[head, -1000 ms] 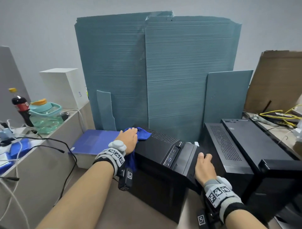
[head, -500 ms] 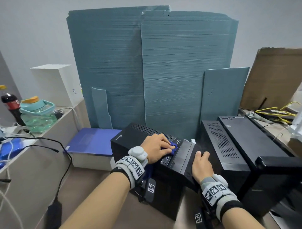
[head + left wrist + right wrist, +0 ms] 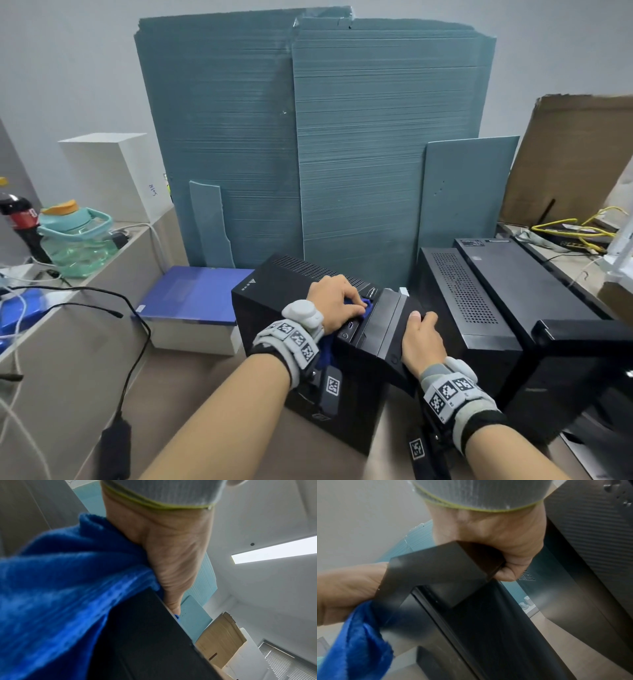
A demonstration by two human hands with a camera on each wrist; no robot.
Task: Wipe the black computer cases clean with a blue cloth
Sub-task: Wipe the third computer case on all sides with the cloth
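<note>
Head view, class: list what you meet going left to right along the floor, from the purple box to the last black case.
Purple box → tilted black case → left hand → right hand → vented case → rightmost case.

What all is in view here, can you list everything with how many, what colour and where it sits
computer case: 1, black, centre, being wiped
other computer cases: at least 2, black, right of it
blue cloth: 1, under the left hand, hanging over the case's near edge
foam boards: several, teal, leaning on the back wall
cardboard: 1, brown, far right
flat box: 1, blue top, left of the case
white box: 1, on the left ledge
jug: 1, green, left ledge
cola bottle: 1, beside the jug
cables: yellow, right desk
left hand: presses the cloth on the case top
right hand: grips the case's front corner
</note>
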